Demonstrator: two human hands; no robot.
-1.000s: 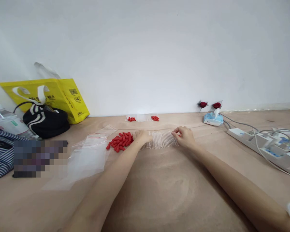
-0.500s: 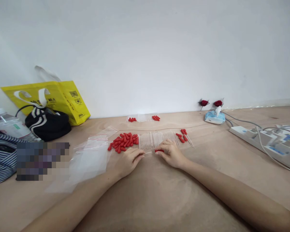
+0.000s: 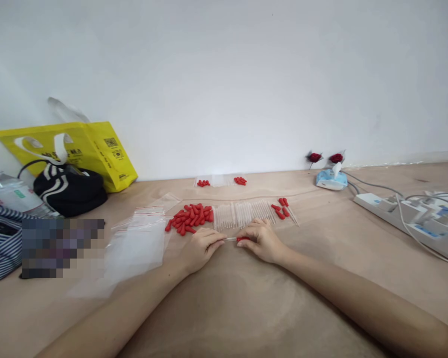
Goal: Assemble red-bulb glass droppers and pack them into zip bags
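Note:
My left hand (image 3: pixel 203 247) pinches one end of a thin clear tube (image 3: pixel 230 239). The tube's other end meets a red rubber bulb (image 3: pixel 242 239), which my right hand (image 3: pixel 263 240) holds between thumb and fingers. Just beyond my hands, many thin clear tubes (image 3: pixel 242 214) lie side by side in a row. A pile of red bulbs (image 3: pixel 190 217) sits to the left of that row. At its right end are several red bulbs (image 3: pixel 282 215), some with tubes beside them.
Clear zip bags (image 3: pixel 140 243) lie left of the pile. Bagged red bulbs (image 3: pixel 240 181) rest near the wall. A yellow bag (image 3: pixel 112 154) and black pouch (image 3: pixel 69 189) stand at left. At right are a tissue pack (image 3: pixel 331 179) and power strips (image 3: pixel 429 223).
My right hand has moved slightly left and nearer to me with the red bulb, which now meets the tube's end. The tube was apart from the bulb before.

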